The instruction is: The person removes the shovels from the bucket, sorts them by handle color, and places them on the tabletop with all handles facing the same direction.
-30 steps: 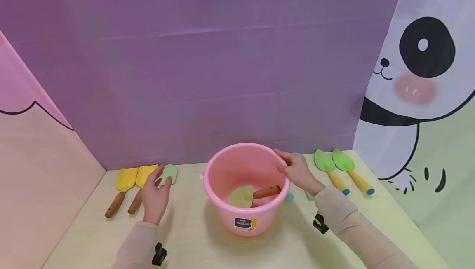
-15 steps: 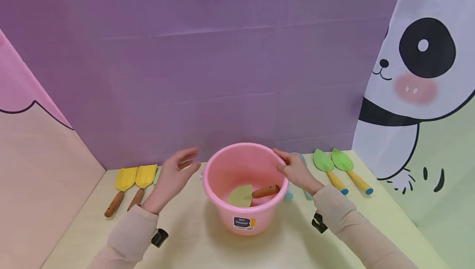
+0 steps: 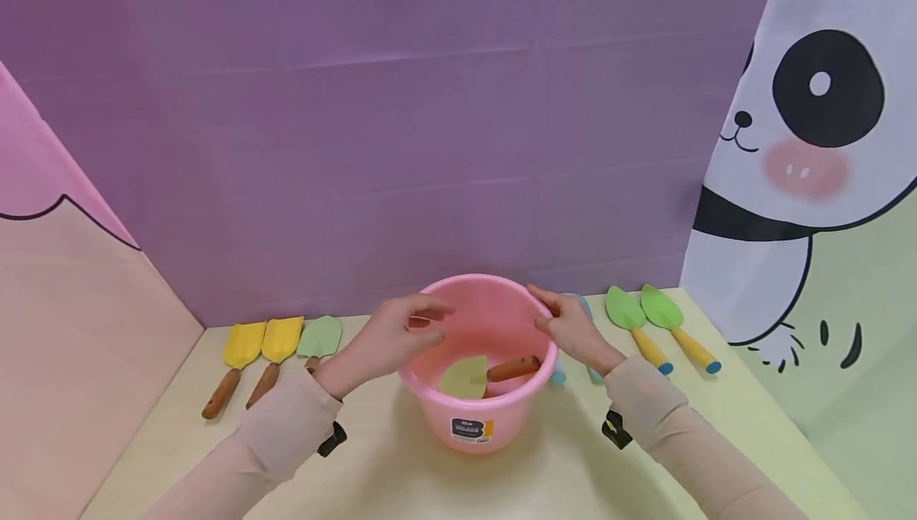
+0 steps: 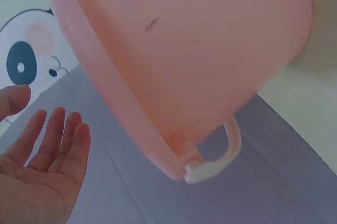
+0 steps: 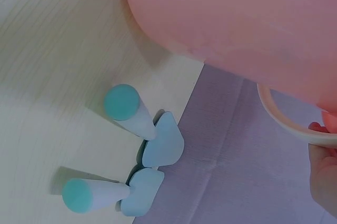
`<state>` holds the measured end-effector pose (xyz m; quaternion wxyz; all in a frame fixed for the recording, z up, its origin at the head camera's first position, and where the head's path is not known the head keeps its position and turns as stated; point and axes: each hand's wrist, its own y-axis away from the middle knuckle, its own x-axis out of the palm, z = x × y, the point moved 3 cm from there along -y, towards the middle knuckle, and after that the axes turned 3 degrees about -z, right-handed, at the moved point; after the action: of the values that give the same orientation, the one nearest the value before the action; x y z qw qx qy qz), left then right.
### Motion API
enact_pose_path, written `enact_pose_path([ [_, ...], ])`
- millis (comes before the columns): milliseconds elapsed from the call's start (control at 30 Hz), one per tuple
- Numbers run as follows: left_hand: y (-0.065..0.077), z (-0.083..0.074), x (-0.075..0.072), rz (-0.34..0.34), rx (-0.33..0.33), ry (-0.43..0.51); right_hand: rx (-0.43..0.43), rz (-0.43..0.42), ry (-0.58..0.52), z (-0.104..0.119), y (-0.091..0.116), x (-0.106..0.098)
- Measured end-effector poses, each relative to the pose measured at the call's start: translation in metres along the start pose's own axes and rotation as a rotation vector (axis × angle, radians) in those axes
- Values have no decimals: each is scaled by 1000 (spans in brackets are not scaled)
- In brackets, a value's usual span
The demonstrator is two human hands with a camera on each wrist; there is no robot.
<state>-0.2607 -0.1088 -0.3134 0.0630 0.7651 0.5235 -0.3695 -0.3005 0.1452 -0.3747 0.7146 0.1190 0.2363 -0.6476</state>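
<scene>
A pink bucket (image 3: 510, 423) stands upright on the table, with a yellow-bladed hand trowel (image 3: 464, 378) lying inside; its brown handle leans toward the bucket's right side. My right hand (image 3: 573, 330) grips the right part of the rim. In the right wrist view, that hand (image 5: 324, 179) is partly cut off behind the bucket's pale carrying handle (image 5: 287, 119). Over the left rim hovers my left hand (image 3: 387, 338), fingers loosely bent and nothing in them. The left wrist view shows its palm (image 4: 45, 182) bare, apart from the bucket's wall (image 4: 184, 50).
At the left lie two yellow shovels (image 3: 243, 343) with brown handles and a pale green trowel (image 3: 321, 337). Two green trowels (image 3: 626, 309) with yellow handles lie at the right. Two blue trowels (image 5: 163, 142) sit beside the bucket, near the purple back wall (image 3: 358, 146).
My left hand has moved right, from beside the pale green trowel to above the bucket's left rim. My right hand has stayed on the rim, and the bucket has not moved.
</scene>
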Motion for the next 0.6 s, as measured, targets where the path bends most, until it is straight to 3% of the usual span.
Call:
enact_pose_path([
  [300, -17, -14, 32, 134, 111, -62, 1, -16, 4, 1, 0, 0],
  [600, -27, -12, 64, 230, 173, -162, -10, -7, 14, 2, -1, -1],
])
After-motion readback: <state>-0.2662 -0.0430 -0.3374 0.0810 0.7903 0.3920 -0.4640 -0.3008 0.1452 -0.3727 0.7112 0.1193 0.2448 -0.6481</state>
